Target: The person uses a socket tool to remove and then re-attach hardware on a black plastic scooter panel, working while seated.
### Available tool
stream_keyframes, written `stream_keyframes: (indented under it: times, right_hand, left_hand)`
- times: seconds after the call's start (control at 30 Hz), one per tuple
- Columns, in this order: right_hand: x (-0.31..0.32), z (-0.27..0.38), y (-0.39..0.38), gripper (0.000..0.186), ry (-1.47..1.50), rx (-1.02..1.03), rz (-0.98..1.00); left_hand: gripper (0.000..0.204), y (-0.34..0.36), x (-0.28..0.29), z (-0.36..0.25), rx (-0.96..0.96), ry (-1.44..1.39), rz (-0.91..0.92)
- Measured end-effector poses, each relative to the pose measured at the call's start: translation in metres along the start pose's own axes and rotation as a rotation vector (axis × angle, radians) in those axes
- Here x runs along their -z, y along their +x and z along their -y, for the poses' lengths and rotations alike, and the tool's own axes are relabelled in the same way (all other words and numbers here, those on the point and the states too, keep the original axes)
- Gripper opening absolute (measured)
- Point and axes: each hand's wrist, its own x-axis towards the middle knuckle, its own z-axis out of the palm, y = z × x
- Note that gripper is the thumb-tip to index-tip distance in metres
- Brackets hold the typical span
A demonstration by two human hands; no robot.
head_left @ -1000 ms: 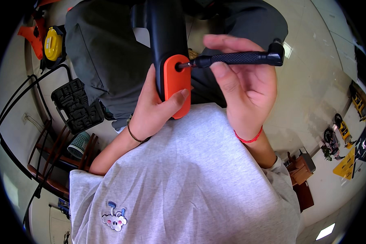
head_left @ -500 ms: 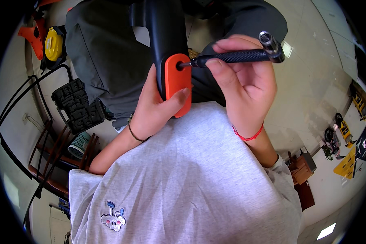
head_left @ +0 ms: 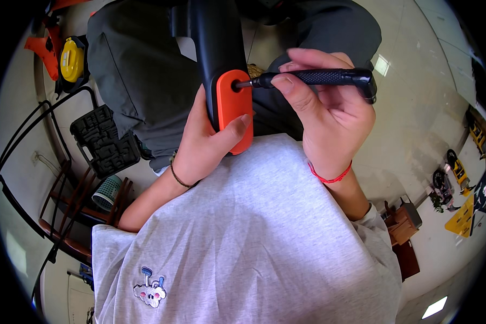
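My left hand (head_left: 213, 137) is wrapped round the lower end of a black tubular part (head_left: 216, 43), its thumb pressed on an orange oval cover (head_left: 234, 116). Near the top of that cover is a dark round hole. Between the thumb and fingers of my right hand (head_left: 329, 108) is a black screwdriver (head_left: 318, 77) with a knurled handle and an angled end. Its thin metal shaft reaches into the hole from the right; the tip is hidden inside.
A dark moulded tool case (head_left: 105, 141) lies open at the left, near a teal basket (head_left: 107, 193) and a wooden chair (head_left: 65, 216). Farther up are a yellow-and-black object (head_left: 72, 60) and orange parts (head_left: 44, 54). A wooden piece of furniture (head_left: 402, 222) stands at the right.
The screwdriver has turned about its shaft, so its angled end now points down instead of up. My right fingers have shifted with it; my left hand keeps its hold.
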Motion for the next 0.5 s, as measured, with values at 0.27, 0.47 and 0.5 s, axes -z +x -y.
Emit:
stream_keyframes:
  times: [0.27,0.47,0.5]
  right_hand:
    - [-0.0057,0.0019,-0.0019,0.034,0.137,0.031,-0.057]
    - [0.0014,0.0022,0.0,0.034,-0.115,0.002,-0.006]
    - [0.0013,0.0027,-0.0006,0.035,-0.061,-0.033,-0.024]
  left_hand:
    - [0.051,0.0016,0.0019,0.0017,0.021,-0.006,-0.005]
    - [0.049,0.0008,-0.0003,0.0014,0.015,0.009,0.009]
    - [0.049,0.0009,-0.0004,0.0009,0.02,-0.019,0.0]
